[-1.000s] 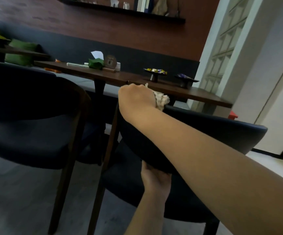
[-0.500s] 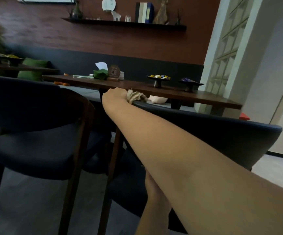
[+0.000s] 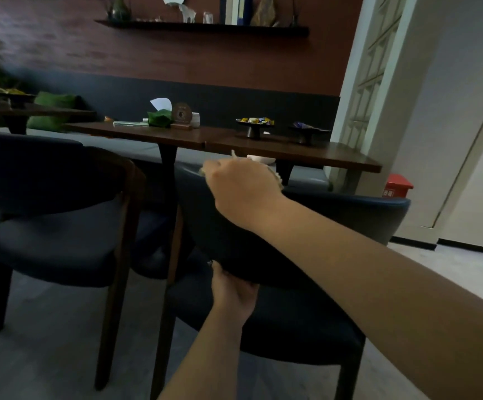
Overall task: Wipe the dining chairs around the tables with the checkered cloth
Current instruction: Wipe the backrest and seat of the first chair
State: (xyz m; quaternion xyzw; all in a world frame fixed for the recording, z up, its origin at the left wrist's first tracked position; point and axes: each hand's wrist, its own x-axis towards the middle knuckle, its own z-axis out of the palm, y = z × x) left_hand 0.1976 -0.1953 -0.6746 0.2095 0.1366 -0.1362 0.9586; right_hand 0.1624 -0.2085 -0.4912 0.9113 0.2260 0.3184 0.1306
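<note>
Long dark wood table (image 3: 306, 153) with a smooth flat top, running left to right across the mid frame on dark tapered legs. Two dining chairs in front of it, both dark padded upholstery with curved wraparound backs. Left chair (image 3: 46, 180) has brown wood legs and a wood rail at its right edge. Near chair (image 3: 350, 212) sits centre-right, its rounded backrest facing the camera, seat below it.

Small things along the tabletop's far edge: green tissue holder (image 3: 159, 118) with a white sheet sticking up, round wooden disc on a stand (image 3: 181, 114), two black pedestal dishes (image 3: 254, 127), the nearer one with wrapped sweets. Red box (image 3: 397, 187) on the floor by the right wall.

Right hand (image 3: 241, 190): forearm stretched diagonally from lower right, wrist bent, fingers curled tight over the cloth (image 3: 276, 176), pressing it on the top rim of the near chair's backrest towards its left end. Cloth is pale and bunched, mostly hidden; pattern unreadable.

Left hand (image 3: 233, 290): reaches up from the bottom, fingers wrapped under the backrest's lower edge, gripping it.
</note>
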